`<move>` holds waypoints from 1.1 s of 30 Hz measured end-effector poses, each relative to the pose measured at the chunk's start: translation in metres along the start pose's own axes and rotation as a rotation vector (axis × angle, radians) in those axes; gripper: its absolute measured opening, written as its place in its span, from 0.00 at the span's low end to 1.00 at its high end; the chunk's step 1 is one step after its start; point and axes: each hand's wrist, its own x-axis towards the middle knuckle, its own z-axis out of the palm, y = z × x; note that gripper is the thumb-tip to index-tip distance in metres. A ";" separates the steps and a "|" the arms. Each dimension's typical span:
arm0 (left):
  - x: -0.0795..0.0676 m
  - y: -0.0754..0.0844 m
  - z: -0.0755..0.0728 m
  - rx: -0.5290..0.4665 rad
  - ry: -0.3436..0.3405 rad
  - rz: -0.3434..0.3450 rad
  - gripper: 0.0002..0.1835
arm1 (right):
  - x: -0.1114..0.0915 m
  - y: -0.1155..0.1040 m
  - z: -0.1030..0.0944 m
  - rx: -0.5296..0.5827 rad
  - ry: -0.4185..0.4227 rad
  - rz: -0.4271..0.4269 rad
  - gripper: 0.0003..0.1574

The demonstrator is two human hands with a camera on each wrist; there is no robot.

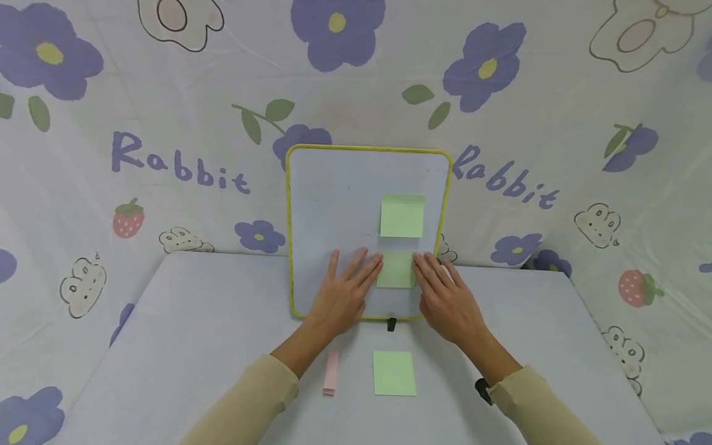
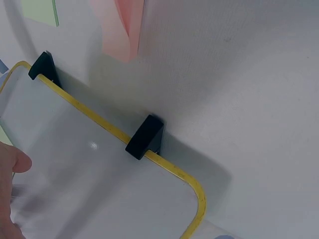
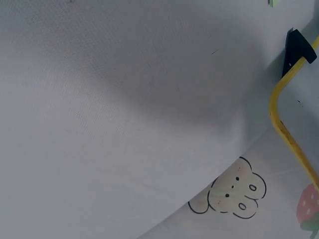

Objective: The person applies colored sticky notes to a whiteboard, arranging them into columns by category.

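Note:
A whiteboard (image 1: 334, 191) with a yellow rim stands upright on the table. Two light green sticky notes are on its right half: an upper note (image 1: 402, 216) and a lower note (image 1: 395, 270). My left hand (image 1: 340, 296) touches the lower note's left edge with extended fingers. At that note's right edge lie the straight fingers of my right hand (image 1: 447, 300). In the left wrist view only part of the left hand (image 2: 9, 174) shows, over the board. The right hand is out of sight in the right wrist view.
On the table (image 1: 222, 346), a green sticky-note pad (image 1: 394, 373) lies in front of the board, with a narrow pink pad (image 1: 330, 372) to its left. Black feet, one shown here (image 2: 145, 137), hold the board's lower rim. A patterned cloth (image 1: 356, 86) hangs behind.

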 end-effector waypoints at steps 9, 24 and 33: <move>0.000 0.001 0.000 -0.004 -0.004 -0.001 0.45 | -0.002 -0.001 0.002 0.040 -0.026 0.023 0.45; -0.036 -0.020 0.002 -0.123 0.068 0.047 0.40 | -0.005 -0.005 -0.001 0.103 -0.007 0.035 0.44; -0.083 -0.035 0.002 -0.263 0.049 0.083 0.38 | -0.003 -0.026 -0.009 0.229 0.013 0.116 0.45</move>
